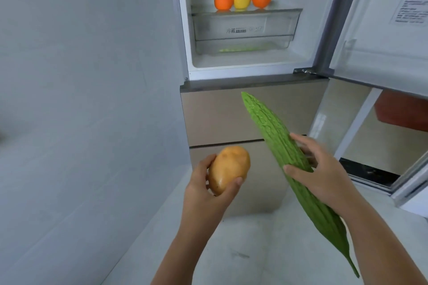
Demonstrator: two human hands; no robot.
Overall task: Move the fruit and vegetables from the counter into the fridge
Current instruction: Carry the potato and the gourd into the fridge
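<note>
While a grey wall [81, 99] bounds the left side, the left hand [203, 192] grips a potato [228, 169] in a curled hold; beside it the right hand [324, 176] wraps loosely round a long bitter gourd [273, 136], its tip pointing toward the fridge [231, 75], whose door [382, 30] stands swung wide to the right

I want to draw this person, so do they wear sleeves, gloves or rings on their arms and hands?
No. The left hand and right hand are bare, with no gloves, rings or watch showing, and no sleeves are in view.
</note>
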